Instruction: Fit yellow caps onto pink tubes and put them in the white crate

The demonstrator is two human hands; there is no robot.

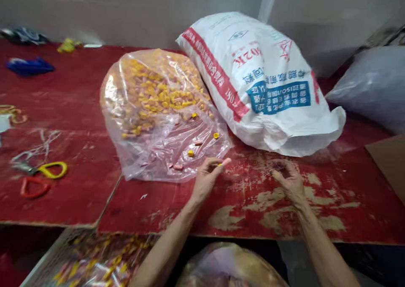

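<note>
Left hand: the left hand (205, 179) is pinching a small pink piece (227, 162) between thumb and fingers, a bit of yellow showing by the fingertips; it is hovering just beside the near right corner of the clear bag.
Right hand: the right hand (290, 182) is curling, thumb and fingers close together, over the worn part of the counter (177, 207); blur is hiding whether it is gripping anything, so I cannot tell.
Clear bag: the clear bag (131, 167) is lying left of and beyond the left hand, yellow caps (164, 97) crowding its far part and a few caps and pink pieces showing toward its near edge.
Sack: a white printed sack (234, 68) is slumping against the clear bag's right side.
Right: a pale bag (373, 84) is resting at the far right, cardboard (389, 160) lying nearer.
Left: scissors (33, 170) with yellow and red handles are lying beside white string (41, 146); a blue item (30, 66) is sitting farther back.
Below the near edge: a crate (44, 259) is holding yellow and pink pieces at left.
</note>
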